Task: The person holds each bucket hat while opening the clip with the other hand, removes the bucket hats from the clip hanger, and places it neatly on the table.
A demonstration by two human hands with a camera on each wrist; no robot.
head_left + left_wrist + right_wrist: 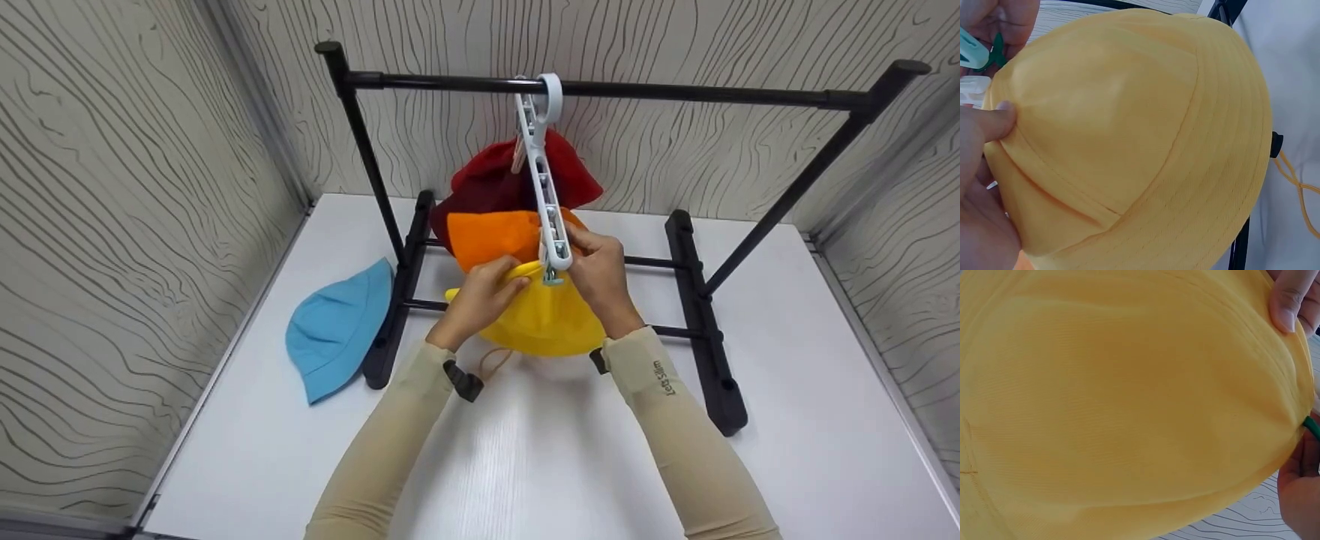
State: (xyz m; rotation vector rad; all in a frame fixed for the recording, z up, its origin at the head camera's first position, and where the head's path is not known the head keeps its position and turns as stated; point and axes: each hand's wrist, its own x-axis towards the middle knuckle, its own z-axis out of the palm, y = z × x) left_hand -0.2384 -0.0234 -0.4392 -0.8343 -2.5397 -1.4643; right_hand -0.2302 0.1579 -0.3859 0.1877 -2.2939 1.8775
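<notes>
A yellow bucket hat point(551, 322) hangs at the near end of a white clip hanger point(541, 172). My left hand point(484, 296) pinches the upper edge of the hat, its thumb point(999, 119) pressed on the cloth in the left wrist view. My right hand point(604, 277) is at the hanger's end, fingers curled about a green clip point(997, 53) beside the hat's edge. Its grip is partly hidden by hanger and hat. Just behind hang an orange hat point(491, 232), a dark red hat point(484, 193) and a red hat point(577, 176).
The hanger hooks over the top bar point(675, 91) of a black rack standing on the white table point(510, 465). Left of the rack's foot lies a light blue bucket hat point(337, 326). A looped cord point(1300, 194) dangles below the yellow hat. Patterned walls point(112, 187) enclose the table.
</notes>
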